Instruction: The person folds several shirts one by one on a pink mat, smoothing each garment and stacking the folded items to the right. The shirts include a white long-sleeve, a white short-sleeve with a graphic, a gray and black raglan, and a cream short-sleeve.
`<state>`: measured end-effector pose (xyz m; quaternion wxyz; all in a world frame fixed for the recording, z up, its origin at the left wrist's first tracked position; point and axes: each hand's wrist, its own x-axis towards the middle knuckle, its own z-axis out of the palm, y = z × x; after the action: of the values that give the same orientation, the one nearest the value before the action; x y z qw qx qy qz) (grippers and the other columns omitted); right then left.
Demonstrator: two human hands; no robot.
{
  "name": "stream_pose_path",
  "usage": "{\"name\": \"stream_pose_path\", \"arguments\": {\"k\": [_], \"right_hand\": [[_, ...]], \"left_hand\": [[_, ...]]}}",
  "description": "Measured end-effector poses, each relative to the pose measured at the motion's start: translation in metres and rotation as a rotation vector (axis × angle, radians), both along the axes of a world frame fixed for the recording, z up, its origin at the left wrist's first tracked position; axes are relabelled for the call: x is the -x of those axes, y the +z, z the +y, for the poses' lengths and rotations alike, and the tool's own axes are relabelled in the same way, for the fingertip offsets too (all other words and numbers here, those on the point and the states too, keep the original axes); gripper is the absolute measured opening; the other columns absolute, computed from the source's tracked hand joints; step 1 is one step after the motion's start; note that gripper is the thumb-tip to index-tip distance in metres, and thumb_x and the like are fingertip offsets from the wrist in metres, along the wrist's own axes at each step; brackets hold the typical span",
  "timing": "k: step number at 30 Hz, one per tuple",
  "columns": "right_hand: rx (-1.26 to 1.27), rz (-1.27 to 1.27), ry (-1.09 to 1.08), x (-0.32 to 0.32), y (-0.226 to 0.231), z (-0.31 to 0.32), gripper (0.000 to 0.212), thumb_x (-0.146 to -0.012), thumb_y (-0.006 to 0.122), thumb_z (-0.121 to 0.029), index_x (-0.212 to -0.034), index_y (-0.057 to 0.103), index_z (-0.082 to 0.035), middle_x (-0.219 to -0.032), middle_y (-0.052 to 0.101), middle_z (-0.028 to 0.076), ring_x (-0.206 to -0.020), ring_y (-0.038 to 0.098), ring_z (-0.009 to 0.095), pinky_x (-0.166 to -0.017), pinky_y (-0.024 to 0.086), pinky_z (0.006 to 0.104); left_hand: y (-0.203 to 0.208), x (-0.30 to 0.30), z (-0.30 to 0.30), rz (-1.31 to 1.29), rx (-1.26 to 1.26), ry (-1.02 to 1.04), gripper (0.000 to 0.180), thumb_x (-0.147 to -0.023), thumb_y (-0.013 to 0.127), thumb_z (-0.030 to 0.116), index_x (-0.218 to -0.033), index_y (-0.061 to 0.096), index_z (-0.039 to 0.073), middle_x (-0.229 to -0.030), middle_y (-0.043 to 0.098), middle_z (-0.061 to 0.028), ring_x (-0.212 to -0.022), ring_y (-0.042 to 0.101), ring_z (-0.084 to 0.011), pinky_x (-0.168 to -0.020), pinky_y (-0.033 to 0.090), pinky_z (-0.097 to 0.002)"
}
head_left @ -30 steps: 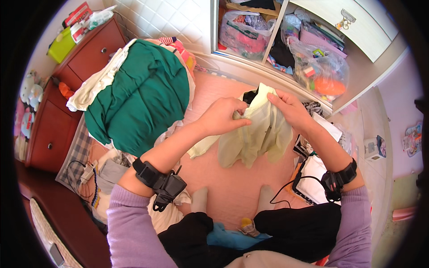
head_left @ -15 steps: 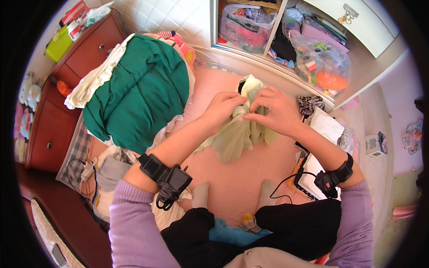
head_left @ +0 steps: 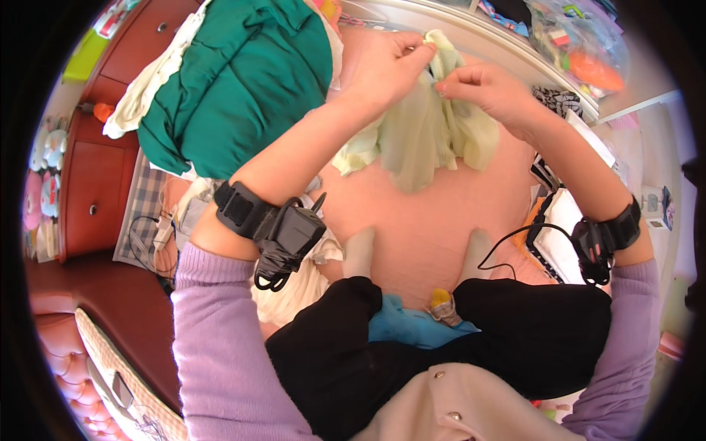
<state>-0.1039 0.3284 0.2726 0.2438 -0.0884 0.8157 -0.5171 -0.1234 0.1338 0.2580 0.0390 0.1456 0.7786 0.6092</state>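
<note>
Both hands pinch the pale green cloth [head_left: 423, 132] at 12 o'clock, left hand [head_left: 382, 66] and right hand [head_left: 485, 88] closed on its top edge so it hangs flat.

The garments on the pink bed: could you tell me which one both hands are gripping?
The pale green thin garment, pinched at its top edge by the left hand and right hand; the dark green garment lies untouched to its left.

The one view comes from a wide fisheye camera on my head, looking steeply down over my lap and close to my own forearms. My left hand [head_left: 382, 62] and right hand [head_left: 489, 88] sit near the top edge. Straight lines bend toward the dark round rim.
</note>
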Motion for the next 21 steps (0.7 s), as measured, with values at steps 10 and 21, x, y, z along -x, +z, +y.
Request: {"name": "stream_pose_path", "arguments": {"k": [10, 21], "right_hand": [[-0.226, 0.233, 0.192, -0.007, -0.06, 0.033, 0.024, -0.085, 0.073, -0.028, -0.085, 0.074, -0.004, -0.076, 0.069, 0.009, -0.073, 0.062, 0.017, -0.071, 0.05, 0.0336], [-0.632, 0.131, 0.385, -0.008, -0.081, 0.051, 0.032, -0.083, 0.074, -0.038, -0.088, 0.072, -0.007, -0.089, 0.068, 0.011, -0.089, 0.064, 0.028, -0.078, 0.048, 0.0398]], "left_hand": [[0.029, 0.02, -0.021, 0.036, -0.253, -0.064, 0.023, -0.097, 0.063, 0.022, -0.084, 0.068, 0.004, -0.073, 0.06, 0.0068, -0.067, 0.049, -0.0013, -0.062, 0.04, -0.0205], [0.056, 0.029, -0.049, -0.049, -0.412, -0.163, 0.019, -0.096, 0.064, 0.027, -0.087, 0.066, 0.011, -0.061, 0.053, 0.0047, -0.054, 0.048, -0.0037, -0.054, 0.038, -0.0213]]}}
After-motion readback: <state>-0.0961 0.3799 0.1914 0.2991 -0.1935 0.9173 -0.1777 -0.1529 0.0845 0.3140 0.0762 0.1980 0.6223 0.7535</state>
